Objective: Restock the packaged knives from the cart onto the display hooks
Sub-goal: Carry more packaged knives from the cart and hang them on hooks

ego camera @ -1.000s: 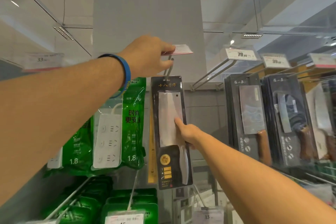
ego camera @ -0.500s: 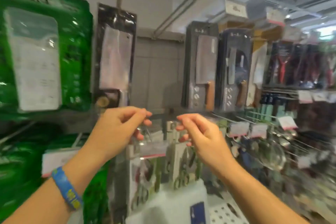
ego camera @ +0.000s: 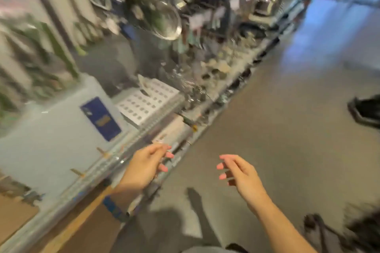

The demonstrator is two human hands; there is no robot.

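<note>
Floor [ego camera: 287,139], grey, spreads under and right of both hands; blurred shelving [ego camera: 156,121] runs along their left. Left hand [ego camera: 144,164] and right hand [ego camera: 242,174] hover empty, fingers loosely curled. Packaged knives cannot be picked out in the blur.

Wristband [ego camera: 115,210] is blue. Floor [ego camera: 287,160] is plain grey-brown, & the board [ego camera: 144,102] is white w/ rows of dark dots. Label [ego camera: 100,119] is dark blue w/ yellow print, on a pale grey-blue box [ego camera: 41,150]; cardboard [ego camera: 96,234] is brown.
</note>
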